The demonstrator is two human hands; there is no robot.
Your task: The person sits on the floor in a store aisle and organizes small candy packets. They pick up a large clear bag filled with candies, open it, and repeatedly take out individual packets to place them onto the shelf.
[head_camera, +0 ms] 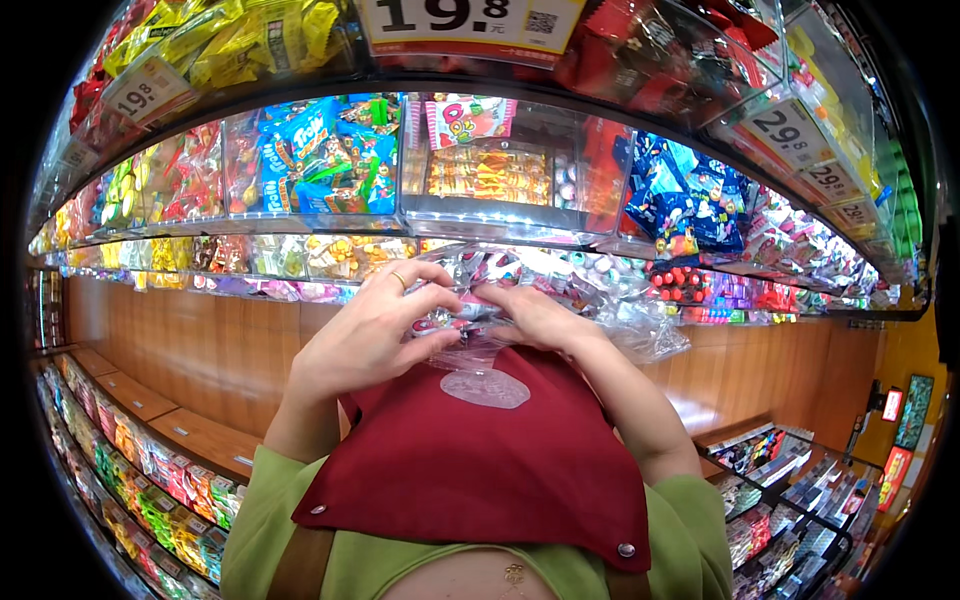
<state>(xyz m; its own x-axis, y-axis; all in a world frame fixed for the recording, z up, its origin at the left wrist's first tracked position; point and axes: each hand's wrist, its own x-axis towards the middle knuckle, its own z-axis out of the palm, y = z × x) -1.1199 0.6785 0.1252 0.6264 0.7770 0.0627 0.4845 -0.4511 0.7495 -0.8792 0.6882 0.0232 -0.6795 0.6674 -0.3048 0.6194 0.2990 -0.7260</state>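
Note:
A clear plastic bag [645, 330] of wrapped candies [499, 262] lies before me, above the top of my dark red apron [480, 465]. My left hand [375, 322], with a ring on one finger, curves around the bag's near left part, its fingers spread and thumb pointing right. My right hand [536, 315] reaches in from the right, its fingers at the plastic and wrappers. Whether either hand grips anything firmly is hard to see. The crinkled plastic spreads to the right past my right wrist.
Clear bins ahead hold blue candy packets [307, 165], orange-wrapped sweets [491, 176] and dark blue packets [682, 195]. Above them runs a shelf with a large price sign [472, 30]. More candy racks [142, 465] stand at lower left and lower right [780, 495].

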